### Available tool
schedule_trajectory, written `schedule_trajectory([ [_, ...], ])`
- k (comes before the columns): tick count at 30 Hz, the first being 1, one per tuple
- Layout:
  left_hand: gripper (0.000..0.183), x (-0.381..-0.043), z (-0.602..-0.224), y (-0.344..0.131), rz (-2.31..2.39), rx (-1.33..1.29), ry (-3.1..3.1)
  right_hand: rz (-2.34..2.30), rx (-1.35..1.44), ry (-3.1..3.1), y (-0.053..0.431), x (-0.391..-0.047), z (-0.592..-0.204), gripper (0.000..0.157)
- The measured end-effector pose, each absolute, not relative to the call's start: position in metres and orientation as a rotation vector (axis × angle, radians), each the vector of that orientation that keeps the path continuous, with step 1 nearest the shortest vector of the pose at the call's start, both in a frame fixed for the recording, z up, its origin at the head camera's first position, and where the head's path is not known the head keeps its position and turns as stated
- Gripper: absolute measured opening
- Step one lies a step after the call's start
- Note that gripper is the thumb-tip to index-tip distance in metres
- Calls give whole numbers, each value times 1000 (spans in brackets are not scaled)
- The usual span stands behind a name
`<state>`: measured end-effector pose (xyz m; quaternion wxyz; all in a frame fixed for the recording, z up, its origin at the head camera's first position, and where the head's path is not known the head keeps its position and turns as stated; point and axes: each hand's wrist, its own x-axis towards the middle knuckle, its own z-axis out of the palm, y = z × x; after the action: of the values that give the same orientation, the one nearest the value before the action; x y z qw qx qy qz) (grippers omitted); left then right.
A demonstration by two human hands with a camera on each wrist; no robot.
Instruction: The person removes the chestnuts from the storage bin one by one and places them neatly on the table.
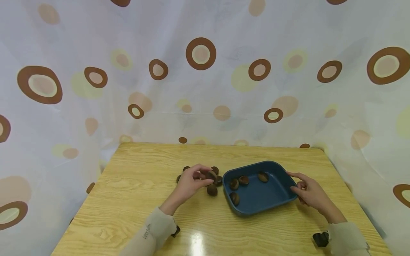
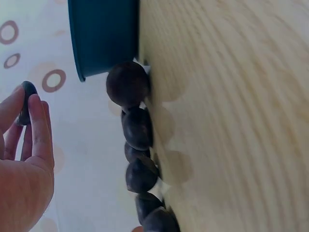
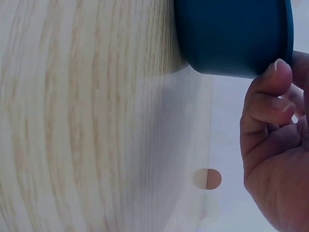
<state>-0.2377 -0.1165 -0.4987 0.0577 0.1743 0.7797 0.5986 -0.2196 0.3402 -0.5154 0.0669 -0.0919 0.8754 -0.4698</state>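
Note:
My left hand [image 1: 190, 182] pinches a brown chestnut [image 1: 210, 175] between thumb and fingers, above the table; the left wrist view also shows this chestnut [image 2: 28, 91] raised off the wood. Around and below that hand lie several loose chestnuts [image 1: 212, 190], some partly hidden by it. To their right is a dark blue rectangular container [image 1: 266, 199], with several chestnuts [image 1: 243, 180] inside, mostly toward its left end. At the container's right end, my right hand [image 1: 311, 193] holds the rim with thumb and index finger, its other fingers curled in.
The wooden table [image 1: 128, 199] carries the container and nuts. A patterned curtain [image 1: 198, 92] hangs behind the table and along both sides. The nearest loose chestnuts sit close to the container's left wall.

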Motion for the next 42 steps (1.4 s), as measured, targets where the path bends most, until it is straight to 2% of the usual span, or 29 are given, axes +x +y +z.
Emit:
schedule_trajectory([
  [12,32,-235,-521,-140,1748,397,2427,-1406,-260,2630,338,-222,-516,57],
  [23,33,-239,-527,-146,1676,319,2440,-1397,-278,2658,337,-222,-516,57],
  [42,27,-245,-533,-143,1473,393,2526,-1395,-263,2669,339,-222,-520,55],
])
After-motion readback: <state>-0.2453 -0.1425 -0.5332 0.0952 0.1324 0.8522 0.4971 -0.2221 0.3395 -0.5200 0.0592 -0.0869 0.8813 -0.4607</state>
